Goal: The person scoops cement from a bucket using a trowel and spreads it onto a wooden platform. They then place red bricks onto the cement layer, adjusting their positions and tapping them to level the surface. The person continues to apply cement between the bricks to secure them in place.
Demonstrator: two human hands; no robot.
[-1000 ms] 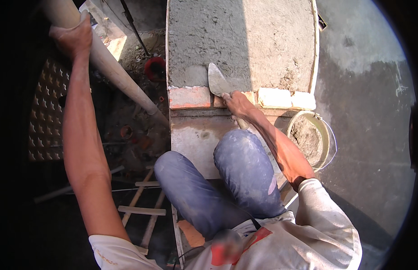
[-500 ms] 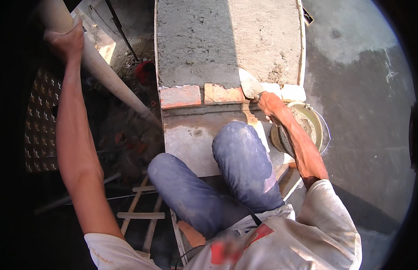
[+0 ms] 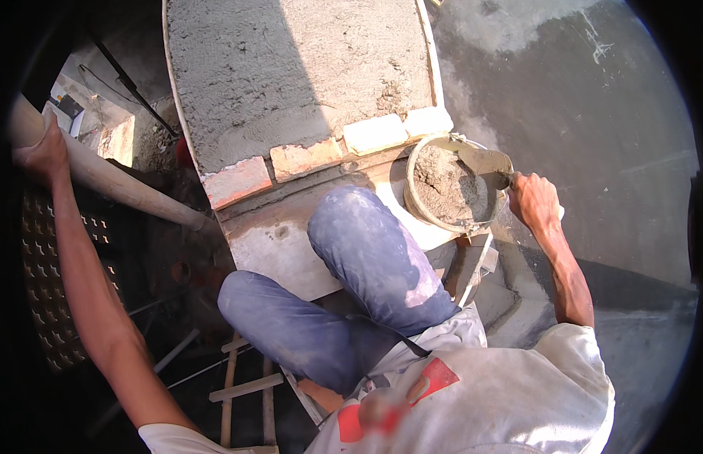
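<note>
My left hand (image 3: 45, 155) is closed around a thick pale pole (image 3: 132, 180) that slants down toward the board I sit on. In my right hand (image 3: 535, 200) is a trowel (image 3: 484, 161), gripped by its handle. Its blade reaches over the near right part of a bucket (image 3: 412, 203) and touches or nearly touches the grey mortar (image 3: 441, 181) inside. Beyond my knees lies a row of bricks: a reddish one (image 3: 236, 182) at the left, an orange one (image 3: 306, 157), and two sunlit pale ones (image 3: 374, 134) nearest the bucket.
A wide strip of rough grey mortar (image 3: 238, 83) extends past the bricks between thin raised edges. My knees (image 3: 359, 227) are over a pale board (image 3: 287, 253). Down on the left, a wooden ladder (image 3: 245, 387) stands in a dark drop. Smooth grey floor (image 3: 578, 129) lies low on the right.
My right hand has brought the trowel from the bricks rightward to the bucket. The view has turned, shifting the bricks and pole leftward. My left hand keeps its hold on the pole.
</note>
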